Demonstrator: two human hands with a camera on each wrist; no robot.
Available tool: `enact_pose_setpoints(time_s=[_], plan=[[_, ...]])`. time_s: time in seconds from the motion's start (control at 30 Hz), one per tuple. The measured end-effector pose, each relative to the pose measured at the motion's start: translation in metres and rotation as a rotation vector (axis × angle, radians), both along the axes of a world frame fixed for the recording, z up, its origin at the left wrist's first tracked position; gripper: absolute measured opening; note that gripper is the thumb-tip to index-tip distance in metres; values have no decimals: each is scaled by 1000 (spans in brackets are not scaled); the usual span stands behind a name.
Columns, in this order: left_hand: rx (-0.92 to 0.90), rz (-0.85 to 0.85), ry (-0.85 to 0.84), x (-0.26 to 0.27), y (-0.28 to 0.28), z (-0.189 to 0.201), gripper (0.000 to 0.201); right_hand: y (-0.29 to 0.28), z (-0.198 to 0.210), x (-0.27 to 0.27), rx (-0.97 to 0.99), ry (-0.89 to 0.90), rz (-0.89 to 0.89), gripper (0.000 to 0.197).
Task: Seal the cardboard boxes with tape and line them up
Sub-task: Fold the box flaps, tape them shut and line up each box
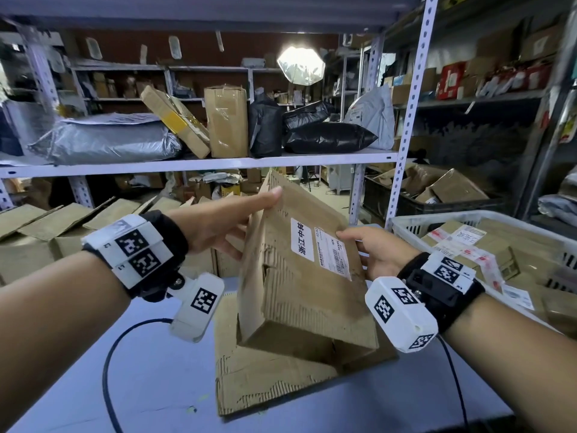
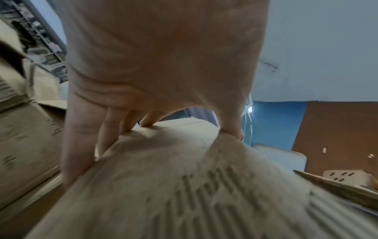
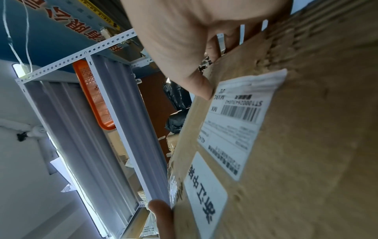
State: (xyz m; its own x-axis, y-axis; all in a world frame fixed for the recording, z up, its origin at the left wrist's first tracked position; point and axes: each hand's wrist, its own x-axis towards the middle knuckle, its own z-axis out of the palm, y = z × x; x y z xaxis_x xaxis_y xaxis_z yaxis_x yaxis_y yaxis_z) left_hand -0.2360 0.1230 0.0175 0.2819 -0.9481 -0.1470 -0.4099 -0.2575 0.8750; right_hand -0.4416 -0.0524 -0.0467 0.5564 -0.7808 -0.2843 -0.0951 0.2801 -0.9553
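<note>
A worn brown cardboard box (image 1: 299, 285) with two white shipping labels (image 1: 332, 253) is held tilted above the table, its labelled face towards me. My left hand (image 1: 253, 220) grips its upper left corner, thumb along the top edge and fingers on the far side. In the left wrist view the box (image 2: 184, 186) sits pinched between the thumb and fingers (image 2: 114, 129). My right hand (image 1: 359, 245) holds the right edge, thumb on the label face and fingers hidden behind. The right wrist view shows that thumb (image 3: 204, 87) beside the barcode label on the box (image 3: 306, 145). No tape is in view.
A flattened cardboard sheet (image 1: 265, 379) lies on the blue-grey table (image 1: 140, 401) under the box. Several open boxes (image 1: 46, 235) stand at the left. A white basket (image 1: 468, 220) of taped parcels sits at the right. A loaded metal shelf (image 1: 199, 162) runs behind. A black cable (image 1: 109, 364) loops at the left.
</note>
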Motion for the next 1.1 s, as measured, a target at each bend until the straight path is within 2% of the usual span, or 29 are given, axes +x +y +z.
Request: enact_pose_setpoints(time_s=[0.1,0.23,0.27,0.37,0.43,0.53,0.63,0.8,0.93,1.1], plan=[[-39,-11,-28,0,3,6,68,0,4,-1,-9,-81,-22,13],[-222,3,26,1,8,8,94,-3,9,-5,-88,-196,-21,19],[-270,1,43,1,9,8,99,-4,11,-6,-120,-213,-2,30],[-395,-9,58,2,15,3,104,-13,9,-9,-156,-259,89,84],[-452,-16,46,3,18,-4,103,-19,5,-13,-140,-306,158,99],[-482,-46,53,8,19,-17,115,-19,1,-16,-184,-370,262,88],[-446,-56,-27,14,16,-31,131,-15,-2,-16,-290,-352,312,79],[-440,-74,-44,25,13,-49,137,-10,-2,-19,-504,-301,304,81],[-417,-90,-100,24,13,-62,138,-1,-5,-17,-649,-244,335,101],[-422,-73,-125,22,13,-66,142,5,-5,-15,-693,-213,390,91]])
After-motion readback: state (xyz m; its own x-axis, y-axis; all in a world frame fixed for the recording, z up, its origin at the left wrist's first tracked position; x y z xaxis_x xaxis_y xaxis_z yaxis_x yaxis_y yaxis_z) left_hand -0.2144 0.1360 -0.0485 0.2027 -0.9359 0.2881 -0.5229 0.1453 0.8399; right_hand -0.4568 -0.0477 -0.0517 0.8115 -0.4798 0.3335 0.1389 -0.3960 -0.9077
